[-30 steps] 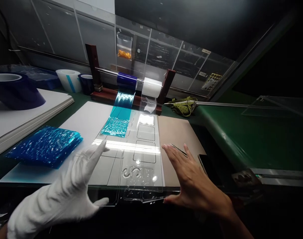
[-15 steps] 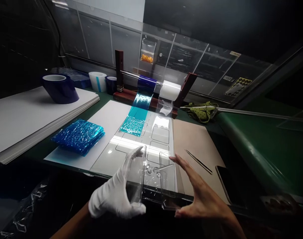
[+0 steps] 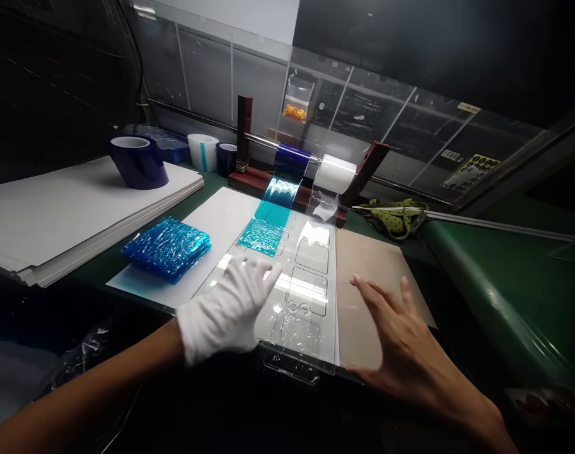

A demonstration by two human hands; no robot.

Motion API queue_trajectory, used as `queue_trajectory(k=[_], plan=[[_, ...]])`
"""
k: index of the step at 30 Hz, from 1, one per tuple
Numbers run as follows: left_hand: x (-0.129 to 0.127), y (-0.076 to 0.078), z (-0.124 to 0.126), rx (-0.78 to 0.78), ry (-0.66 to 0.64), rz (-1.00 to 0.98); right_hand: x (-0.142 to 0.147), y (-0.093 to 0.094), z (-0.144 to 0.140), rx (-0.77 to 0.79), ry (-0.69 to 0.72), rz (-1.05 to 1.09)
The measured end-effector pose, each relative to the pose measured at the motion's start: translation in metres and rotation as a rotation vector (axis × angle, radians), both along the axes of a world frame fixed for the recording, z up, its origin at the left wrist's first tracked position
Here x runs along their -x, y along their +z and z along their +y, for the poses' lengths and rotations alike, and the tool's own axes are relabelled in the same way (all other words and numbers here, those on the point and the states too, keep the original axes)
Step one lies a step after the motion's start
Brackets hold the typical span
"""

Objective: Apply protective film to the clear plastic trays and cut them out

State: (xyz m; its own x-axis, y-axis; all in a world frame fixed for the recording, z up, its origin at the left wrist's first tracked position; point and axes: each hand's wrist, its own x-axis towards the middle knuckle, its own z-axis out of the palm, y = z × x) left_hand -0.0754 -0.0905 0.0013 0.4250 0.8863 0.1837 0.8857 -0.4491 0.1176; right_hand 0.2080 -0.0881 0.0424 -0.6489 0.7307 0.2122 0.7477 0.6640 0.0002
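My left hand (image 3: pixel 228 306), in a white glove, reaches over the printed sheet with its fingers stretched out, just short of the textured end of a blue film strip (image 3: pixel 263 236). Whether the fingertips touch the sheet I cannot tell. My bare right hand (image 3: pixel 405 340) hovers over a brown board (image 3: pixel 367 265), fingers apart and holding nothing. Between the hands, a clear plastic piece (image 3: pixel 292 367) is at the front edge of the clear sheet with black rounded outlines (image 3: pixel 309 290). Small clear bits (image 3: pixel 298 308) show on that sheet.
Stacked blue film pieces (image 3: pixel 167 249) lie on white paper at left. A large blue tape roll (image 3: pixel 139 162) stands on white boards (image 3: pixel 55 208). Behind, a wooden stand (image 3: pixel 244 132) carries a blue roll (image 3: pixel 292 157) and a white roll (image 3: pixel 335 173). A green patterned pouch (image 3: pixel 396 217) lies at right.
My left hand has let go of the clear panel and moved forward over the sheet. My right hand has shifted right, now covering where the tweezers and phone showed. The view has turned slightly left.
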Motion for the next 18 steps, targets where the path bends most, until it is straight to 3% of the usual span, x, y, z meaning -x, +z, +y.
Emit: queue_trajectory(k=[4, 6, 8, 13, 16, 18], plan=[[0.011, -0.014, -0.012, 0.33, -0.117, -0.321, -0.027, -0.029, 0.001, 0.368, 0.08, 0.22], [0.008, -0.019, -0.015, 0.424, -0.133, -0.418, -0.028, -0.036, -0.001, 0.433, 0.092, 0.242], [0.003, -0.016, -0.014, 0.364, -0.107, -0.358, -0.025, -0.033, -0.003, 0.352, 0.055, 0.191], [-0.004, 0.007, 0.0, 0.08, -0.022, 0.131, -0.014, -0.01, -0.003, 0.039, -0.025, 0.017], [0.002, 0.014, 0.001, 0.102, -0.058, 0.044, -0.022, -0.005, -0.002, 0.095, -0.01, 0.016], [0.01, 0.018, -0.003, 0.236, -0.089, -0.092, -0.035, -0.006, -0.005, 0.206, 0.006, 0.037]])
